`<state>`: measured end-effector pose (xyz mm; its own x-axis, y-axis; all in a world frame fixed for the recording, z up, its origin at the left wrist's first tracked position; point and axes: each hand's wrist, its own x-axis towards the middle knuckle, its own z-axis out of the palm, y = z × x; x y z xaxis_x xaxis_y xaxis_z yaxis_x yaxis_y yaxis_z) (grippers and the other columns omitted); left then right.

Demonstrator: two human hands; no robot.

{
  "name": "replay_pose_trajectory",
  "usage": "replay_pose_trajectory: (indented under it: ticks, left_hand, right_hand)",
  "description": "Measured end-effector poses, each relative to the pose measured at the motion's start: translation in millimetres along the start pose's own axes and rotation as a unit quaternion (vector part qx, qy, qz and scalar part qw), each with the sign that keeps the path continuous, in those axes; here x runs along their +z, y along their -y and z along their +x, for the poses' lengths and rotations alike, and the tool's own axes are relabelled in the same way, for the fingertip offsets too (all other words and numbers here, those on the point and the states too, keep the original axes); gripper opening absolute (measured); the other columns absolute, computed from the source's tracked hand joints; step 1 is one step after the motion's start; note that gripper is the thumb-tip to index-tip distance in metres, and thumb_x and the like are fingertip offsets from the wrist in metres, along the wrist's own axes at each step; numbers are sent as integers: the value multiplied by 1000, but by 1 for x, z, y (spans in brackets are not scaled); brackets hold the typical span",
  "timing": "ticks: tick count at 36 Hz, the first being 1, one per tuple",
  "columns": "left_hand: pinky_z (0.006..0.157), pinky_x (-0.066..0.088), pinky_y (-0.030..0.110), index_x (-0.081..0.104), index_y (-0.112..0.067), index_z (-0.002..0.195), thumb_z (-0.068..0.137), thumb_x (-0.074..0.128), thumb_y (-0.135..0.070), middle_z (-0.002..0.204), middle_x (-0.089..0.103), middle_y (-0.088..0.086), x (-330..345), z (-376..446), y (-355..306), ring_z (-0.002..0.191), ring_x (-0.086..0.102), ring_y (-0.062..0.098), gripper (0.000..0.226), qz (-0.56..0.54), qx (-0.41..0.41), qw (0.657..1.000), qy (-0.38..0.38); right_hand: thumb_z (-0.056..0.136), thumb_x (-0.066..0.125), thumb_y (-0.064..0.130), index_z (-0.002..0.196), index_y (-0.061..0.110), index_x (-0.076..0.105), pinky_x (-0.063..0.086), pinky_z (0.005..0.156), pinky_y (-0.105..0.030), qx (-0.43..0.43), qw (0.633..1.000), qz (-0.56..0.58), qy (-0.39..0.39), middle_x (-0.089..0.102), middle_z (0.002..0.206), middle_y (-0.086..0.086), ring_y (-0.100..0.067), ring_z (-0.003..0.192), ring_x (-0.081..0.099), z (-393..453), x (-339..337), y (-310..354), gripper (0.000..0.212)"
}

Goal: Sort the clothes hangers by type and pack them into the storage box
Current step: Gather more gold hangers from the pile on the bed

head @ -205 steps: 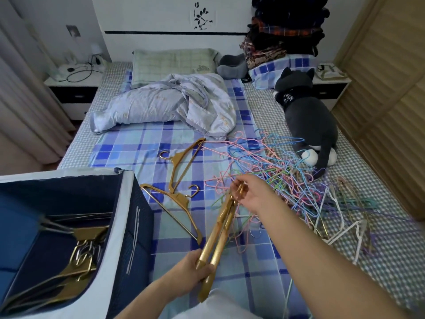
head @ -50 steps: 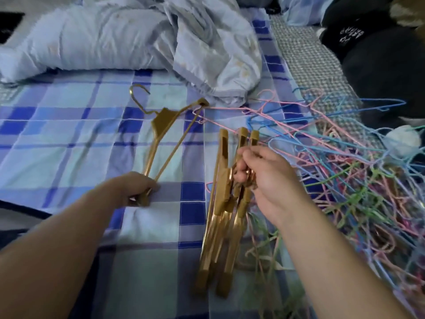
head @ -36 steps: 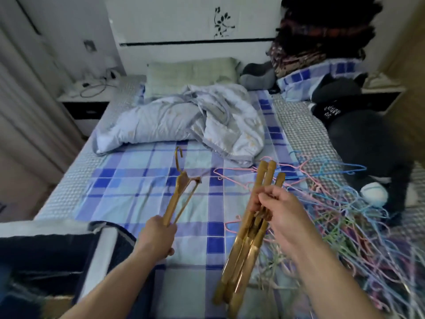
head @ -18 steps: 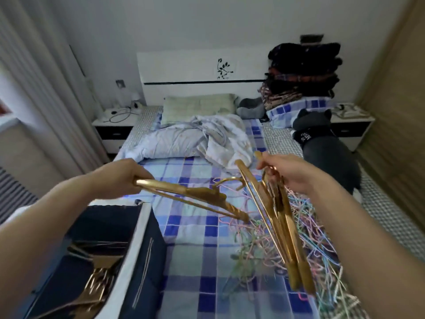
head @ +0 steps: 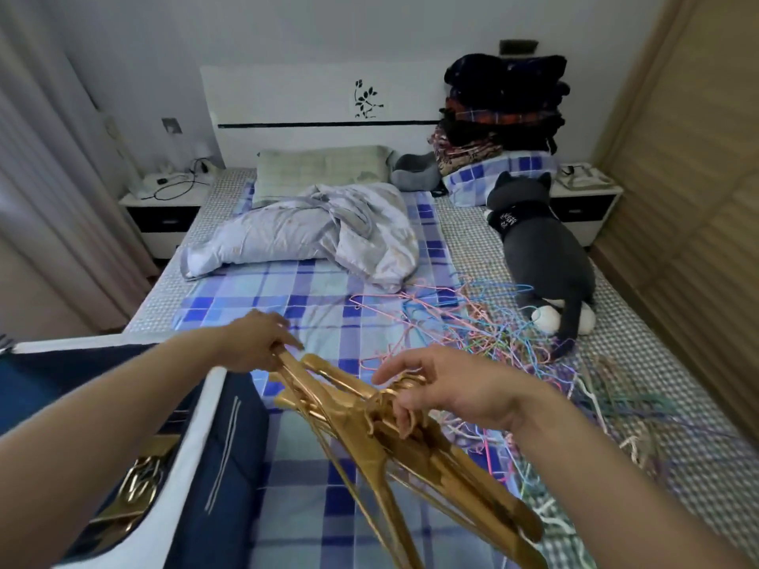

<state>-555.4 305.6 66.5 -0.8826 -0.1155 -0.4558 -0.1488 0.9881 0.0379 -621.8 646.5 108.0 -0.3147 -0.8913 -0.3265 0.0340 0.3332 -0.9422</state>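
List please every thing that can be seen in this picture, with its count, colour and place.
gold hangers: bunch, gold, held over bed
gold hangers in box: several, gold
storage box: one, navy with white rim, lower left
wire hangers: tangled pile, mixed pastel colours, bed right
quilt: one, pale blue, crumpled
plush cat: one, grey
left hand: grips bunch's end
right hand: holds the hooks

Single gold hanger (head: 295, 365) now merged into gold hanger bundle (head: 410, 441), both hands (head: 254, 342) gripping it together
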Motion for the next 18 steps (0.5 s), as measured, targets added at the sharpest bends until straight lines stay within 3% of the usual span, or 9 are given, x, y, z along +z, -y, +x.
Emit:
replay_pose_trajectory:
  ticks: [2, 4, 7, 9, 11, 13, 14, 16, 18]
  left_hand:
    - [113, 33, 45, 34, -45, 153, 89, 67, -45, 162, 22, 11, 22, 3, -19, 146, 28, 38, 73, 50, -93, 991, -81]
    - [116, 31, 49, 30, -31, 158, 90, 67, -35, 161, 22, 19, 45, -3, -48, 145, 26, 41, 77, -90, -151, 966, -189]
    - [107, 36, 36, 51, -18, 145, 85, 71, -10, 141, 42, 22, 82, -30, -107, 126, 45, 36, 64, -429, -219, 824, -298]
    - [88, 39, 26, 53, -15, 140, 85, 65, -1, 132, 48, 17, 113, -50, -142, 109, 53, 24, 58, -569, -253, 741, -251]
    - [77, 41, 29, 46, -14, 146, 80, 66, -11, 122, 58, 7, 137, -63, -173, 100, 59, 19, 69, -703, -234, 662, -116]
    - [71, 42, 31, 39, -11, 151, 66, 68, -19, 95, 69, -2, 148, -71, -192, 79, 62, 12, 90, -786, -167, 595, 15]
    - [77, 44, 31, 44, -13, 148, 66, 69, -20, 91, 72, -2, 149, -71, -197, 79, 64, 12, 86, -800, -124, 584, 52]
    - [100, 44, 37, 62, -21, 133, 77, 70, -20, 112, 76, 4, 145, -69, -201, 100, 68, 16, 57, -803, -58, 591, 53]
    - [97, 50, 36, 63, -14, 130, 91, 67, -17, 122, 72, 13, 138, -63, -201, 106, 69, 23, 40, -811, -32, 584, 5]
  right_hand:
    - [94, 58, -4, 117, 7, 62, 44, 88, -35, -5, 999, 24, -24, 68, 82, -15, -20, 82, 64, 0, 12, -2, 26]
    - [94, 58, -6, 115, 5, 63, 50, 85, -37, -2, 996, 73, -48, 67, 80, -15, -23, 76, 65, 2, 19, -8, 24]
    - [94, 57, -10, 118, -3, 59, 57, 71, -29, 17, 984, 149, -96, 66, 76, -14, -23, 68, 64, 5, 26, -15, 24]
    - [94, 55, -11, 116, -3, 59, 57, 68, -29, 28, 976, 187, -112, 66, 76, -13, -22, 67, 64, 8, 33, -18, 23]
    - [95, 53, -11, 110, 1, 61, 58, 67, -31, 46, 970, 205, -119, 66, 79, -14, -22, 67, 66, 12, 38, -19, 21]
    - [95, 54, -10, 107, 4, 63, 57, 73, -38, 56, 972, 200, -112, 67, 86, -16, -21, 71, 68, 16, 43, -20, 20]
    - [95, 54, -9, 106, 5, 64, 56, 79, -43, 55, 973, 195, -111, 68, 89, -17, -22, 73, 69, 18, 44, -20, 20]
    - [95, 54, -9, 105, 5, 66, 54, 89, -52, 48, 974, 184, -122, 70, 92, -16, -22, 79, 71, 22, 44, -18, 21]
    - [96, 53, -10, 105, 4, 67, 55, 93, -53, 33, 973, 178, -142, 71, 95, -15, -22, 83, 71, 24, 43, -11, 22]
